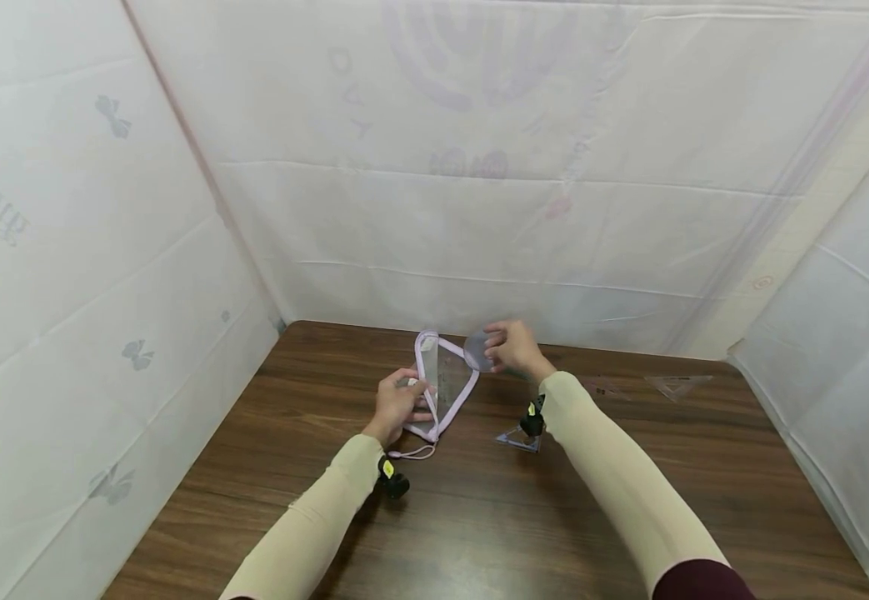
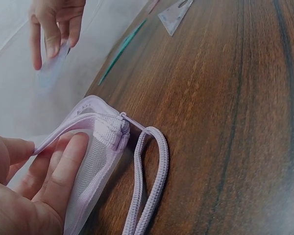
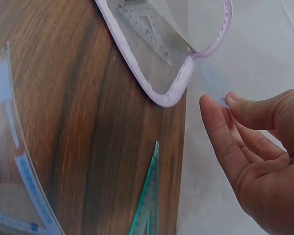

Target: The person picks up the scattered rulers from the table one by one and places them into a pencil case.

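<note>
The left hand (image 1: 398, 402) grips a mesh pouch (image 1: 461, 403) with lilac trim, thumb and fingers pinching its edge so that the mouth gapes. The right hand (image 1: 512, 346), just right of the pouch, pinches a clear rounded piece (image 1: 475, 350) between thumb and fingers; this piece is at the pouch's far right corner, overlapping the trim in the head view, though whether the two touch I cannot tell. A clear set square (image 3: 138, 30) with printed numbers shows inside the pouch. A lilac strap (image 2: 162, 156) hangs in a loop from the pouch's near end, beside the zip.

The pouch is over the far part of the brown wood-grain tabletop (image 1: 479, 517). Right of the pouch and nearer the person lies a blue-marked triangle (image 3: 33, 190), partly covered in the head view by the black camera (image 1: 533, 417) on the right wrist. Also right of the pouch, close to the tabletop's far edge, is a green set square (image 3: 149, 196). Farther to the pouch's right lie a pinkish triangle (image 1: 605, 388) and, beyond it, another clear triangle (image 1: 661, 387). White sheeting (image 1: 479, 233) hangs behind the pouch.
</note>
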Tool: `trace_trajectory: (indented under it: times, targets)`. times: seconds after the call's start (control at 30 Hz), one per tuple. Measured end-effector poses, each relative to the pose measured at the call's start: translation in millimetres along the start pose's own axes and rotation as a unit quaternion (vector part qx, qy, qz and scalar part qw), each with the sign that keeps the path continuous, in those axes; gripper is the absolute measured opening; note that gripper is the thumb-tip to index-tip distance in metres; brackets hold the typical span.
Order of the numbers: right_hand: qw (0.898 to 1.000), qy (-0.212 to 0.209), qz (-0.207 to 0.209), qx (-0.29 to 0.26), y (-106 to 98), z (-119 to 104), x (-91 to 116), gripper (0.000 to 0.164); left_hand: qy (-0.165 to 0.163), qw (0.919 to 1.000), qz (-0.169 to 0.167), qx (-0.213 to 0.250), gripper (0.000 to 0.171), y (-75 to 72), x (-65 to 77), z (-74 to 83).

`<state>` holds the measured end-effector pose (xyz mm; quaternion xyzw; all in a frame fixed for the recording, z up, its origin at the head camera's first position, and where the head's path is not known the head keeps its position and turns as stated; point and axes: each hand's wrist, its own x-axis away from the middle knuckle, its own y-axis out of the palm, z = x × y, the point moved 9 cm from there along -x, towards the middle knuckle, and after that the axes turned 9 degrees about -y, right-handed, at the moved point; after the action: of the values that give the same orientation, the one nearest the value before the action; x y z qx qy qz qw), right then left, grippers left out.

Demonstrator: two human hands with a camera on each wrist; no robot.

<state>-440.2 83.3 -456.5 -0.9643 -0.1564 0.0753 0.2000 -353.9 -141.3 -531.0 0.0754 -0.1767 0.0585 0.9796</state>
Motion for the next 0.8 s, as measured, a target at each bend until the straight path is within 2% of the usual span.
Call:
trace_trajectory:
  times: [0.33, 0.6, 0.8]
  targets:
    - [1.000, 0.002, 0.005, 0.005, 21.2, 1.5, -4.3, 0.050, 0.004, 1.0000, 0.006, -0.003, 0.007, -1.2, 2.3, 0.0]
    - [1.000, 0.003, 0.007, 0.009, 44.5, 8.2, -5.2, 0.049, 0.013, 0.9998, -0.010, -0.006, 0.014, 1.2, 3.3, 1.3]
    - [1.000, 0.019, 0.012, 0.007, 62.2, 16.7, -6.9, 0.046, 0.013, 0.9999, -0.008, -0.002, 0.007, -1.1, 3.5, 0.6]
